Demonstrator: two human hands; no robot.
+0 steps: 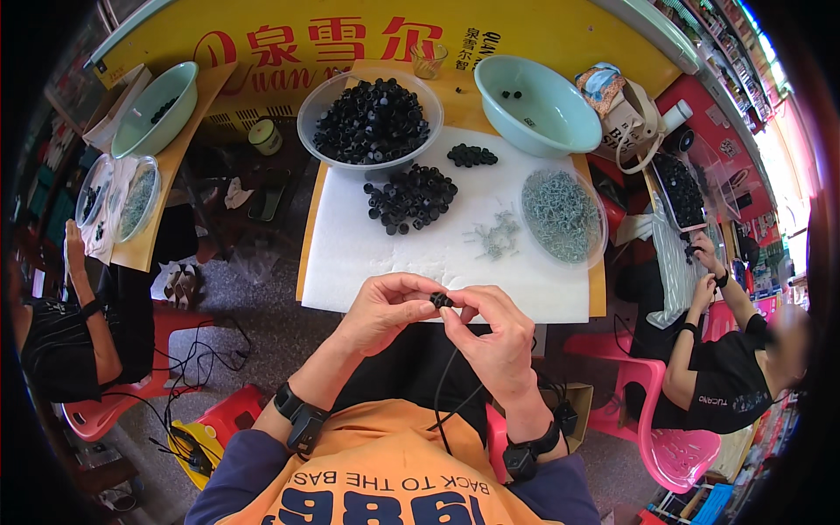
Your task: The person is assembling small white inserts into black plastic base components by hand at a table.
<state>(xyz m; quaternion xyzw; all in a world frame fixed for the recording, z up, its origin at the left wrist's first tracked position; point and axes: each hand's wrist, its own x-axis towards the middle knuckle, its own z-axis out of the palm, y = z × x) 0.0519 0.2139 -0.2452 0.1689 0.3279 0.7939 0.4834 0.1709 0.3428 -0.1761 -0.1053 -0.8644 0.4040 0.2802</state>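
Observation:
Above the near edge of the white foam sheet (367,271), a small black plastic part (441,300) is held between my two hands. My left hand (385,313) pinches it from one side with thumb and forefinger. My right hand (494,328) grips its other side, fingers curled. Fingertips hide much of the part, so its exact kind cannot be made out. Farther back on the foam lie a loose heap of black plastic caps (411,199), a tight cluster of black parts (472,156) and scattered metal screws (495,236).
A clear tub (304,131) full of black caps stands at the back, beside a pale green basin (577,131) holding several parts. To the right sits a round container of screws (564,214). Co-workers sit on both sides, one on a pink chair (674,451). Cables (206,354) lie on the floor.

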